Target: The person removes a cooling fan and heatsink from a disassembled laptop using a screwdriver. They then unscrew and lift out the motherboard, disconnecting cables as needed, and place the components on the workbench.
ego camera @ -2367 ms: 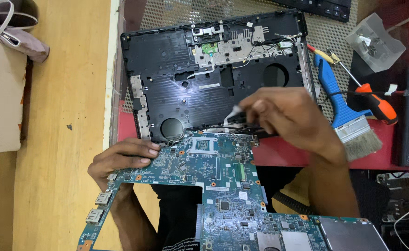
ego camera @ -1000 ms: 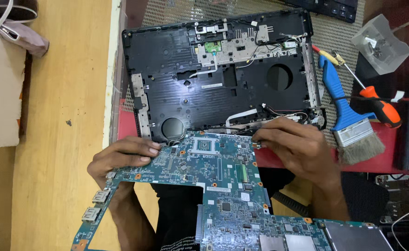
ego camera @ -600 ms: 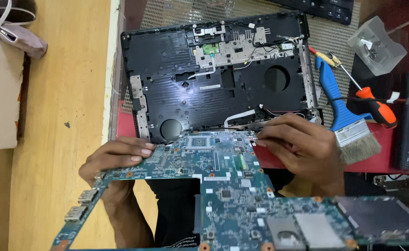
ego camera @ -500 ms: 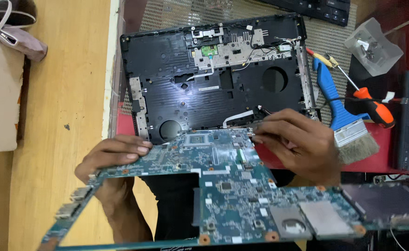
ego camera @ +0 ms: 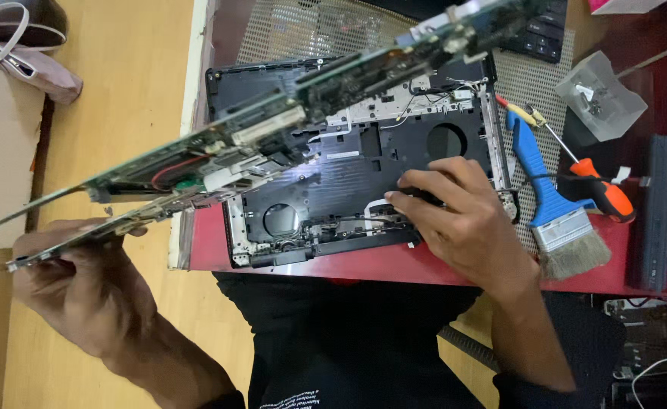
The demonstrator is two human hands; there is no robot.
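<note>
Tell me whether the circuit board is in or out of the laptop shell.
Out: the left hand holds the circuit board tilted above the laptop shell.

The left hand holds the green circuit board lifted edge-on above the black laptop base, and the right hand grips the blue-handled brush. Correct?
Not quite. In the head view the right hand rests on the black laptop base; the blue-handled brush lies untouched on the red mat beside it. The left hand does hold the green circuit board lifted edge-on.
</note>
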